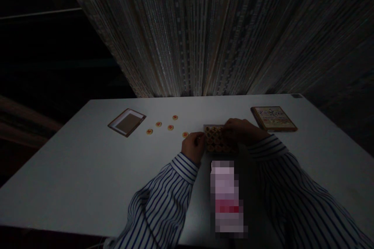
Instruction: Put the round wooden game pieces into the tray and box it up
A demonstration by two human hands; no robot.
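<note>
Honestly, I can't tell whether my curled left hand [193, 148] or right hand [241, 130] grips anything; bumping the tray [214, 152] could scatter pieces [210, 148] toward the bench's [87, 163] far edge.

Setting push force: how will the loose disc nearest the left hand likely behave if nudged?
The disc lies flat, so it should slide rather than roll or tip. It looks small beside the left hand, so it's probably light. The table appears smooth, so it may skid easily.
</note>
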